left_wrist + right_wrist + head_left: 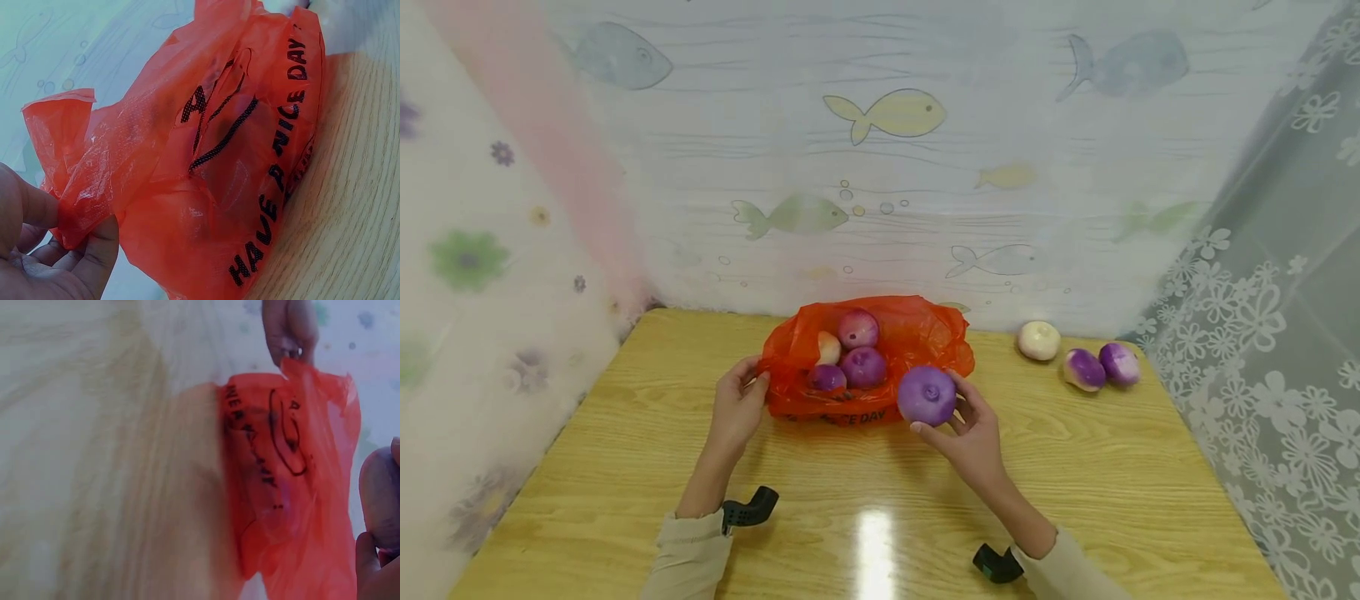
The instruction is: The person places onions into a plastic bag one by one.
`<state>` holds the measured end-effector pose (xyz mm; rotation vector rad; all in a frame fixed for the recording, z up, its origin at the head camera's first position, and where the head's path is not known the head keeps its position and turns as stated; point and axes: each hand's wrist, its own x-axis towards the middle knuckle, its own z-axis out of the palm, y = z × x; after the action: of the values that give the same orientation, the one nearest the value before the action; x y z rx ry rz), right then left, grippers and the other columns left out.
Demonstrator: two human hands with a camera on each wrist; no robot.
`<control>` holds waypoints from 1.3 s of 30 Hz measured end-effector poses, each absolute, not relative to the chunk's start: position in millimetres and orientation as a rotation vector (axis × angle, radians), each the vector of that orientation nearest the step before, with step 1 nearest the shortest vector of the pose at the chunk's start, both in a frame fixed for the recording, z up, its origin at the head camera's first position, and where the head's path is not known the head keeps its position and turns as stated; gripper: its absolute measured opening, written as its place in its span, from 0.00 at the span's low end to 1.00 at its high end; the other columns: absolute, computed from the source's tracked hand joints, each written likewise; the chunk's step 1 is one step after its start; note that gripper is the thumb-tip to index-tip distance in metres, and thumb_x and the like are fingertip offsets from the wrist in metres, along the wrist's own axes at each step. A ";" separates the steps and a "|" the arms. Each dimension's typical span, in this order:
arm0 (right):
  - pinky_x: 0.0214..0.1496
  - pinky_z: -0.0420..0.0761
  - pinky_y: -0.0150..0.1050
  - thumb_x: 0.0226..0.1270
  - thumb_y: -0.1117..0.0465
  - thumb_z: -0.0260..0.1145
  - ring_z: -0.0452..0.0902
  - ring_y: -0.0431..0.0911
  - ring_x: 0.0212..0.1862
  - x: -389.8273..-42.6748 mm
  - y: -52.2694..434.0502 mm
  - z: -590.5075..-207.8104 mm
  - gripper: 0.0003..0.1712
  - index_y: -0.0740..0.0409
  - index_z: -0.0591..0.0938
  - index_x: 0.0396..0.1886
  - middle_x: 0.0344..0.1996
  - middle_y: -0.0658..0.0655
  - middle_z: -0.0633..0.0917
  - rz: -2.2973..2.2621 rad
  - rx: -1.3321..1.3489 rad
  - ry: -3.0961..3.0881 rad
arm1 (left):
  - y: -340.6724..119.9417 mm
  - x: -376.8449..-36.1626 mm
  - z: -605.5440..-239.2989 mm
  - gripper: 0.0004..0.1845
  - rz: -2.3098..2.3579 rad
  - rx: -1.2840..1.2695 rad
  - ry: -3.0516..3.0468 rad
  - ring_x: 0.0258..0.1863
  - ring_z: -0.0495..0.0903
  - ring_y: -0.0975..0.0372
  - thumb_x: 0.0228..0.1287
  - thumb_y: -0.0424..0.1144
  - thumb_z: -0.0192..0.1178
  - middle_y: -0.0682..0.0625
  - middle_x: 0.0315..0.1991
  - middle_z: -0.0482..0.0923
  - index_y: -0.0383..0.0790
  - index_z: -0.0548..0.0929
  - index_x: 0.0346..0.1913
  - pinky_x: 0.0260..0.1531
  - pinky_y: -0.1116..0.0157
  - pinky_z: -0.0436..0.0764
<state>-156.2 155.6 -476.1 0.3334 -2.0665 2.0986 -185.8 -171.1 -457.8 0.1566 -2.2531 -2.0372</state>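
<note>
An orange plastic bag [917, 333] printed "HAVE A NICE DAY" lies open on the wooden table [625, 433], with several purple and pale onions [862, 367] inside. My left hand [741, 404] pinches the bag's left edge; in the left wrist view the left hand [59, 250] grips a fold of the bag [206, 156]. My right hand [973, 425] holds a purple onion [927, 395] at the bag's front right rim. The right wrist view shows the bag [294, 481], blurred, and the onion [381, 500] at the frame's right edge.
Three more onions lie at the table's back right: a white one [1039, 340] and two purple-and-white ones [1084, 369] [1120, 363]. A fish-print curtain hangs behind the table and a lace curtain [1262, 333] to the right.
</note>
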 end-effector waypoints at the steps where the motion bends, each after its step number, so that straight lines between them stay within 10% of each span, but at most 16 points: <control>1: 0.59 0.81 0.33 0.49 0.77 0.79 0.78 0.46 0.60 -158.0 152.3 -473.6 0.48 0.60 0.71 0.72 0.65 0.61 0.74 2.110 0.329 -2.063 | -171.3 -186.2 -457.8 0.18 -2.035 0.158 -2.253 0.41 0.80 0.76 0.79 0.29 0.46 0.33 0.62 0.73 0.28 0.72 0.66 0.41 0.77 0.80; 21: 0.65 0.78 0.53 0.60 0.59 0.78 0.75 0.58 0.64 -238.4 97.5 -444.3 0.46 0.57 0.67 0.75 0.67 0.61 0.74 1.951 0.121 -2.337 | -169.3 -187.5 -458.3 0.17 -2.037 0.124 -2.249 0.41 0.80 0.75 0.79 0.27 0.45 0.32 0.60 0.74 0.26 0.73 0.64 0.42 0.77 0.80; 39: 0.74 0.64 0.60 0.59 0.67 0.73 0.64 0.64 0.72 -281.1 89.5 -472.1 0.50 0.68 0.58 0.77 0.72 0.70 0.66 1.624 0.045 -2.556 | -169.0 -187.2 -460.2 0.17 -2.014 0.117 -2.264 0.44 0.80 0.72 0.79 0.28 0.46 0.33 0.59 0.75 0.27 0.74 0.64 0.43 0.78 0.79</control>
<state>-281.1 89.5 -472.1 0.0445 -2.5558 1.6242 -187.2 -169.0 -460.2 0.1171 -2.2644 -2.0141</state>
